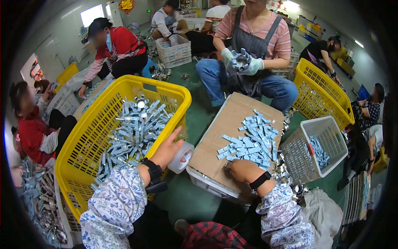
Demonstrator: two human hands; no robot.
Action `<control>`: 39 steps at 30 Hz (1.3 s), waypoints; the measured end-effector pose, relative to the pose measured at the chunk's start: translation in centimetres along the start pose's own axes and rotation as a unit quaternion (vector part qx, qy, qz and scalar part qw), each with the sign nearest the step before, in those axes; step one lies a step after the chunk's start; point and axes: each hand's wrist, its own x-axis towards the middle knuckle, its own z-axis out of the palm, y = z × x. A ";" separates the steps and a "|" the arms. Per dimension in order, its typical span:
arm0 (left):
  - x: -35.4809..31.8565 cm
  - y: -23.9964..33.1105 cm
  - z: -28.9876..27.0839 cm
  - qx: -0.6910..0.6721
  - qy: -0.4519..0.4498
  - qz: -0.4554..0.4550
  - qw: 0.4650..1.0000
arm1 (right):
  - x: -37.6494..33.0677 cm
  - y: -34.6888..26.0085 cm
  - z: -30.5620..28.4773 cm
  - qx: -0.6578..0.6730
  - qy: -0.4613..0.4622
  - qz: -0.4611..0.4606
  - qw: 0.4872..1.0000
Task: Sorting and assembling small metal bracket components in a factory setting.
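My left hand (166, 148) is open, its fingers apart, beside the near right rim of a large yellow basket (186, 97). A roll of clear tape (180, 158) is right by its thumb; whether they touch I cannot tell. Inside the basket lies a heap of blue-grey clip-like metal parts (139, 124). My right hand (243, 170) is closed over the near edge of a cardboard sheet (209, 155), pinching something small I cannot make out. Just beyond its fingers, a loose pile of similar blue-grey parts (253, 143) is spread on the cardboard.
Across the cardboard sits a person in gloves (242, 62) holding a metal piece. To the right stand a white crate (309, 159) with blue-grey parts and another yellow basket (323, 93). Shiny metal rings (284, 172) lie beside the cardboard. Other people work around.
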 end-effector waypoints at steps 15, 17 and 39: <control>0.8 1.5 0.7 -0.001 -0.017 0.040 0.999 | 0.8 0.6 -0.1 -0.029 -0.012 -0.002 1.000; 1.2 1.4 0.8 -0.003 -0.016 0.041 0.999 | 0.7 0.4 -0.2 -0.035 -0.016 0.015 0.999; 6.7 1.3 4.7 -0.042 -0.025 0.047 0.998 | -0.4 0.4 -1.2 -0.007 0.010 -0.013 1.000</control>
